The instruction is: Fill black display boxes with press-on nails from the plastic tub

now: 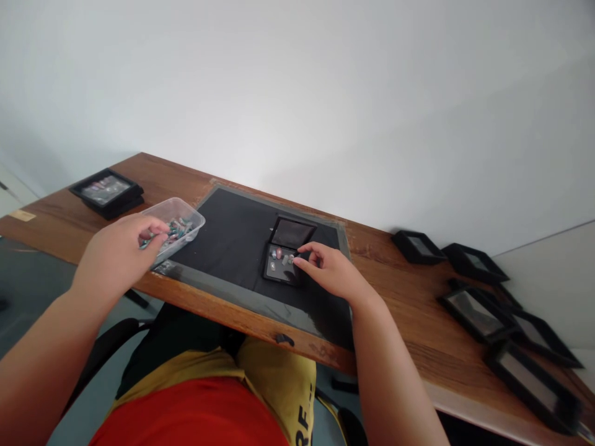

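Note:
My left hand [132, 241] is over a clear plastic tub [198, 220], thumb and forefinger pinched together. The tub holds many small teal, white and clear pieces [179, 229]; whether one is between those fingertips is hidden. An open black hinged case [279, 275] lies on the black mat, its windowed lid [292, 232] tilted back. In it rest several small glossy pieces that look like press-on nails, among them a pink one [279, 253]. My right hand [328, 266] reaches over the case's right side, thumb and forefinger closed about a small pale press-on nail [291, 259].
The black mat [227, 229] is taped to a wooden table [390, 279]. Stacked black cases [109, 192] stand at the left end. Several more black cases [478, 313] spread along the right side. A white wall [297, 111] rises behind the table.

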The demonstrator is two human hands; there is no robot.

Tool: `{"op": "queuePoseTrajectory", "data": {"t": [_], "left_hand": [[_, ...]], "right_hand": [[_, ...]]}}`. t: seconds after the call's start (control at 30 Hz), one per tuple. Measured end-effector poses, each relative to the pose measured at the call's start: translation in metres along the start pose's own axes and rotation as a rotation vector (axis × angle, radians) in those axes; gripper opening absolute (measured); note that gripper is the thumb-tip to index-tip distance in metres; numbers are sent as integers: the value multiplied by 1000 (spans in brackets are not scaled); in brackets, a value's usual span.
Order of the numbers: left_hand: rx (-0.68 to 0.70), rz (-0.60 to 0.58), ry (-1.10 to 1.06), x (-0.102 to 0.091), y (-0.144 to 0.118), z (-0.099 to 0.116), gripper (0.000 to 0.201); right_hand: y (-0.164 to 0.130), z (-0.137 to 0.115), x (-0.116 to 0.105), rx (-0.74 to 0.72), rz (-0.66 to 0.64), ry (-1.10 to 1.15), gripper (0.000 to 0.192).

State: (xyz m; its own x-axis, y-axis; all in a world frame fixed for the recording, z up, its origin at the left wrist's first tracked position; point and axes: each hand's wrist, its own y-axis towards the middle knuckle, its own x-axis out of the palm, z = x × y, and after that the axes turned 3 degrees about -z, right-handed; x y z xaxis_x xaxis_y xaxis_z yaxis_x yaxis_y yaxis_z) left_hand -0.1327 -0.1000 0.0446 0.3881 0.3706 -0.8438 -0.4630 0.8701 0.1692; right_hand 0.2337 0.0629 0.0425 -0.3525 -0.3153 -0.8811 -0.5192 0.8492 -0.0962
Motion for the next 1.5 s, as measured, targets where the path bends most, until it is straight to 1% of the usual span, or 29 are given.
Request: {"op": "queuePoseTrajectory", "data": {"t": [0.07, 0.2, 0.3, 0.43, 0.53, 0.67, 0.83, 0.93, 1.03, 1.13, 1.23, 1.3, 1.33, 1.43, 1.5], "left_hand": [[-16, -3, 16, -1, 0, 0, 25], [-1, 5, 60, -1, 0, 1, 27], [-40, -29, 51, -1, 1, 1, 29], [-86, -28, 24, -1, 3, 1, 30], [-103, 20, -23, 1, 3, -1, 28], [-43, 134, -71, 4, 2, -3, 25], [-19, 141, -48, 2, 2, -5, 27], [4, 180, -41, 1, 2, -4, 29], [45, 218, -69, 2, 0, 0, 30], [71, 245, -113, 4, -3, 9, 30], [76, 258, -219, 10, -6, 21, 31], [121, 240, -356, 18, -7, 31, 31], [145, 208, -438, 22, -7, 36, 32], [155, 42, -692, 39, -9, 55, 34], [157, -75, -812, 54, -10, 67, 34]], "right_hand": [[-1, -1, 0, 0, 5, 11, 41], [-2, -2, 0, -2, 9, 5, 39], [-3, -3, 0, 16, 10, -18, 38], [-4, -4, 0, 22, 9, -25, 38], [-4, -6, 0, 34, 5, -41, 37], [-5, -7, 0, 27, 5, -39, 35], [-5, -7, -1, 31, -4, -45, 34], [-5, -8, -1, 36, -8, -45, 33], [-6, -9, -1, 35, -6, -45, 32], [-7, -11, -2, 36, -3, -44, 32], [-7, -13, -2, 35, 3, -36, 31], [-8, -14, -2, 27, 13, -27, 31], [-8, -15, -2, 21, 20, -23, 31], [-10, -16, -2, -11, 45, -1, 29], [-11, -16, -1, -51, 56, 31, 29]]}}
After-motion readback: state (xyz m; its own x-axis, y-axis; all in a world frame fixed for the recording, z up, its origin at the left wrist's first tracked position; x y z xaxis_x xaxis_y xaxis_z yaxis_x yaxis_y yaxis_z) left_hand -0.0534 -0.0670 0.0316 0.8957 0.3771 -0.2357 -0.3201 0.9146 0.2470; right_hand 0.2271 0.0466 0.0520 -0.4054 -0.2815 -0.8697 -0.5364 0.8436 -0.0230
